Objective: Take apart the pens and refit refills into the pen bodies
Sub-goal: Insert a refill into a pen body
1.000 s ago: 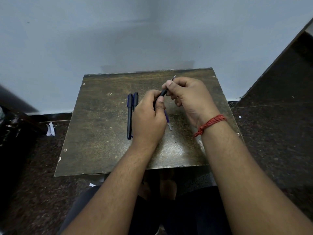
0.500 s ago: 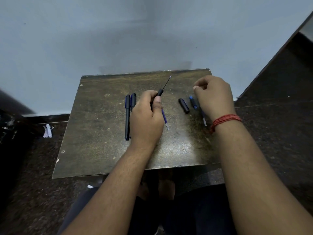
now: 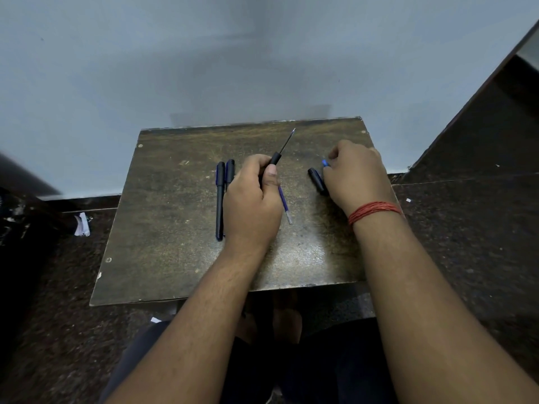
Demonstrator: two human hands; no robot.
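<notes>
Gripping pen body (image 3: 275, 158), left hand (image 3: 252, 204) stays centre; right hand (image 3: 354, 173) has moved right, fingers curled over cap (image 3: 316, 179) on bench (image 3: 175, 228); grasp unclear.

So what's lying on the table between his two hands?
In the head view, a loose blue refill lies beside the left hand, and a black pen cap lies next to the right hand. Between them the table is bare.
</notes>
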